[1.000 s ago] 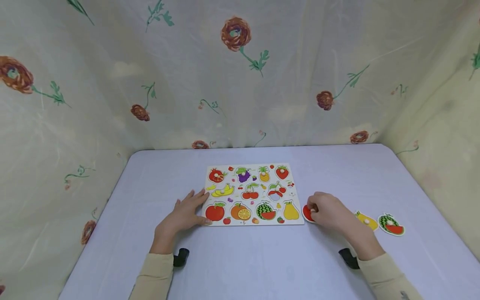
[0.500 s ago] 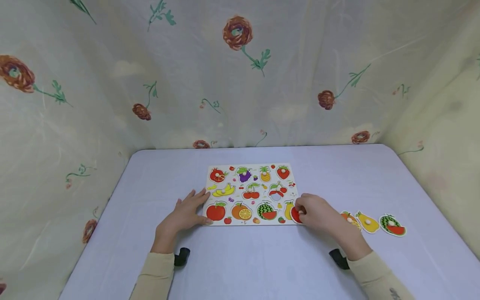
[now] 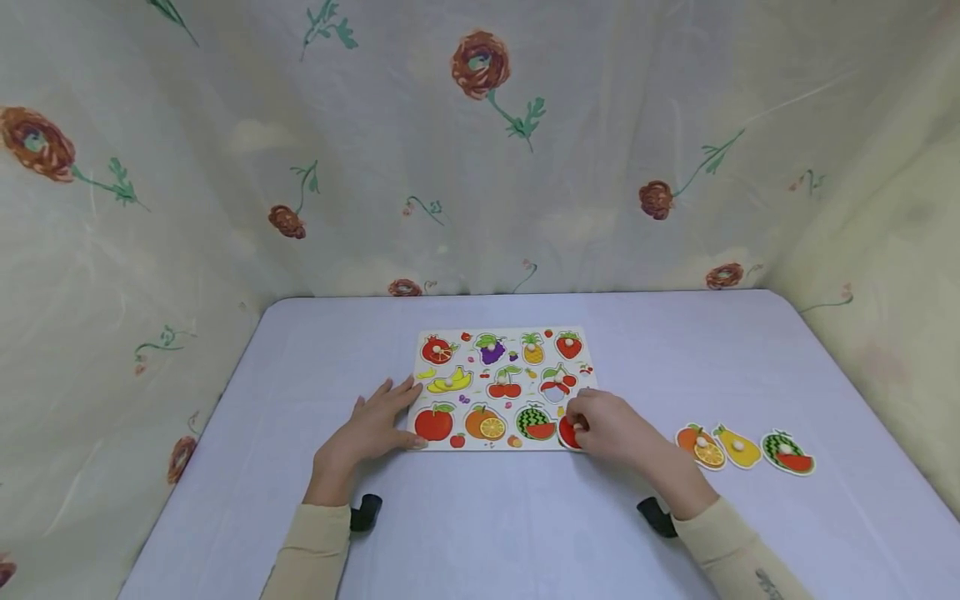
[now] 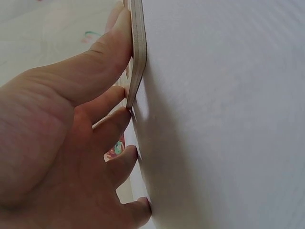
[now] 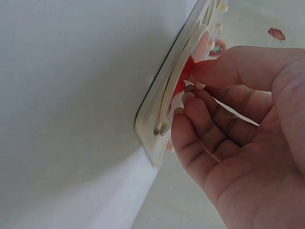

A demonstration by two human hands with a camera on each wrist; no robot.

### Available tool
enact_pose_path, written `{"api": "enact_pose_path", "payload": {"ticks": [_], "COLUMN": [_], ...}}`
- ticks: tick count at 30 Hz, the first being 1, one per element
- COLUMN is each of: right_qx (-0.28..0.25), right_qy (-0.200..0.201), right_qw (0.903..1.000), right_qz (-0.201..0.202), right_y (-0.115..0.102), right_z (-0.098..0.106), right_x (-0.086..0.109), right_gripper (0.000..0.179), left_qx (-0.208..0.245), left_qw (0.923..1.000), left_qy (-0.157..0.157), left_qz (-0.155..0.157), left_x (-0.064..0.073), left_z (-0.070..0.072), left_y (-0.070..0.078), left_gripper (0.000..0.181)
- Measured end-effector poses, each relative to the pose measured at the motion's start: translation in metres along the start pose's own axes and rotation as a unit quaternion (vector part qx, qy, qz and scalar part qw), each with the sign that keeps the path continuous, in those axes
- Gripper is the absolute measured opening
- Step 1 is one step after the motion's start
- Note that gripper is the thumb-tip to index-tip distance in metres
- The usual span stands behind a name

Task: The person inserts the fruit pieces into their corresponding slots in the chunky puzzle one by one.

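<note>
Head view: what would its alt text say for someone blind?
A right hand pinches a red puzzle piece over the lower right of a fruit board; the left hand touches the board's left edge. Orange, pear and watermelon pieces lie on the table at right.

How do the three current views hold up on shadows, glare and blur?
Head: even light, faint sheen on the flowered curtain, fine print on the board soft, light shadow on the table beside the right hand. Left wrist: dim, left hand shaded, dark shadow alongside. Right wrist: broad soft shadow across the table, no strong glare.
</note>
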State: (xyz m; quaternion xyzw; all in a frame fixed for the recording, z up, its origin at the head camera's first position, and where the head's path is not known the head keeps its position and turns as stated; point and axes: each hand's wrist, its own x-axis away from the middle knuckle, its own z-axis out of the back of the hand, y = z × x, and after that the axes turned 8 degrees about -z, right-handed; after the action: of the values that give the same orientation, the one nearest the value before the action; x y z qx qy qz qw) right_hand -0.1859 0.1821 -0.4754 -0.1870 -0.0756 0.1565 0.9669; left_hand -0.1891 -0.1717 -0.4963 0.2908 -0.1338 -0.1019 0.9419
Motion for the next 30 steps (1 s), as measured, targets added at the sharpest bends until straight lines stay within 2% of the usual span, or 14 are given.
{"api": "enact_pose_path", "payload": {"ticks": [9,21,30], "right_qx": [-0.011,-0.019,-0.028], "right_qy": [0.001,-0.012,-0.014], "right_qw": [0.9999,0.9994,0.9987], "right_qz": [0.009,0.025,0.04], "right_y": [-0.014,-0.034,-0.046], "right_z": [-0.006,-0.014,-0.02], "right_x": [-0.007,-0.019,-0.026], "right_gripper": [0.015,0.009,0.015], "left_qx": [-0.001,-0.002,0.002], "left_qw": [1.0,1.0,0.9999], "left_qy": [0.003,0.005,0.0], "left_qz": [-0.003,-0.005,-0.011], "left_x": [-0.001,-0.001,0.0], "left_z": [0.0,0.0,0.002], "left_y": [-0.001,-0.003,-0.002], "left_gripper": [0.089,0.089,0.09]}}
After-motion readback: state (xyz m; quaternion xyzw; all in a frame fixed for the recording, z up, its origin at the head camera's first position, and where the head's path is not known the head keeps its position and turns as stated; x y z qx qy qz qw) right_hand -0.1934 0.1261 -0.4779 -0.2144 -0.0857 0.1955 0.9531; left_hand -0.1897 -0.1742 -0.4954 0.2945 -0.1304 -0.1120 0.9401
